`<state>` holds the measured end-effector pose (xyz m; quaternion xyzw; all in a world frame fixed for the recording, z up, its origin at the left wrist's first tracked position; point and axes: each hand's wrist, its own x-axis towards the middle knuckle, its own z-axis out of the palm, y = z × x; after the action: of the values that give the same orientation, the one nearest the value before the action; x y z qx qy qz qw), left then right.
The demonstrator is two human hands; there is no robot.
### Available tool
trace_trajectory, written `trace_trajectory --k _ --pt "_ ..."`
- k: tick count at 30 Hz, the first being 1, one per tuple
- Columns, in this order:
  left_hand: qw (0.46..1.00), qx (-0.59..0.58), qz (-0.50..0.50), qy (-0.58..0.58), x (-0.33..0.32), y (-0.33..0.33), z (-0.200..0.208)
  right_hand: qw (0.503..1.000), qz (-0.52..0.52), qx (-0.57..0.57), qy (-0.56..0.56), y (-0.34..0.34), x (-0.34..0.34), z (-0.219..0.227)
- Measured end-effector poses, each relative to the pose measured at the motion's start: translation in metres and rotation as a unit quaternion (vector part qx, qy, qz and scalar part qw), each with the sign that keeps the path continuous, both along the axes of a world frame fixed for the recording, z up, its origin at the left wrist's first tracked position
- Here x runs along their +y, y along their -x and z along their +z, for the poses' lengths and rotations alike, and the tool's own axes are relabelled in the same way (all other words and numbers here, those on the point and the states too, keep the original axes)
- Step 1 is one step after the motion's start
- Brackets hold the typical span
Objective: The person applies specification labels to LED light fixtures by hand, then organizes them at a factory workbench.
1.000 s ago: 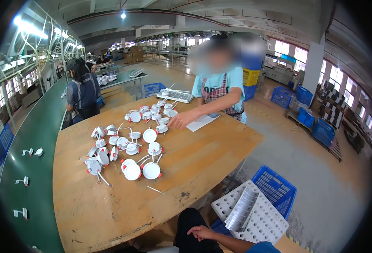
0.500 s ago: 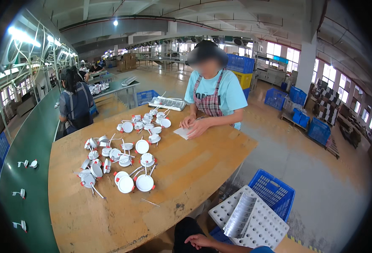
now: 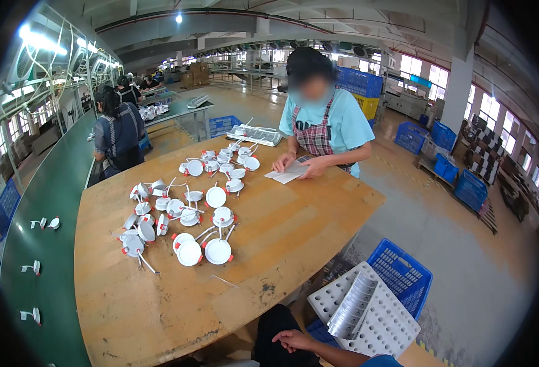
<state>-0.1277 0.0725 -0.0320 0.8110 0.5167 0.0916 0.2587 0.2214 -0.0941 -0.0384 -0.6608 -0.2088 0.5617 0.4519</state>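
My right hand (image 3: 295,340) rests near my dark trouser leg (image 3: 280,333), below the table's front edge. Its fingers are loosely extended and hold nothing. My left hand is out of sight. On the wooden table (image 3: 294,229) lie several round white downlights (image 3: 218,251) with red clips and white cables, grouped left of the middle. A thin strip (image 3: 225,281) lies nearer me. Across the table, a person in a checked apron holds a folded white sheet (image 3: 289,172) on the tabletop with both hands.
A green conveyor (image 3: 43,257) with a few downlights runs along the left. Beside my right arm, a white perforated board (image 3: 388,315) bearing a silvery ridged piece (image 3: 354,306) leans on a blue crate (image 3: 404,275). A white tray (image 3: 255,135) sits at the table's far edge.
The whole view has shifted slightly, moving the table things right and up. The other person's hands have moved apart, showing more of the sheet. My right hand stays by my leg.
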Motion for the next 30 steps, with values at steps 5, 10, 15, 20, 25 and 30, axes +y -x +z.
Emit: trace_trajectory --k 5,10,15,20,25,30 --pt "0.999 -0.035 -0.011 -0.015 -0.002 0.005 -0.003 1.0 -0.003 0.005 -0.019 0.002 -0.002 0.002" --pt "0.999 -0.041 -0.007 -0.01 -0.003 0.006 -0.003 1.0 -0.006 -0.005 -0.03 0.003 -0.003 -0.002" --pt "0.999 -0.05 -0.016 -0.006 -0.005 0.008 -0.004 0.999 0.0 -0.029 -0.038 0.005 -0.002 0.002" --pt "0.999 -0.041 0.006 0.004 -0.006 0.009 -0.003 1.0 -0.003 -0.014 -0.002 0.006 0.004 0.012" --pt "0.999 -0.05 -0.003 -0.015 -0.002 -0.001 0.007 0.999 -0.017 -0.036 0.0 0.002 -0.002 0.007" --pt "0.997 -0.07 0.015 -0.023 -0.006 0.005 0.005 0.999 -0.04 -0.006 -0.007 0.006 0.0 0.007"
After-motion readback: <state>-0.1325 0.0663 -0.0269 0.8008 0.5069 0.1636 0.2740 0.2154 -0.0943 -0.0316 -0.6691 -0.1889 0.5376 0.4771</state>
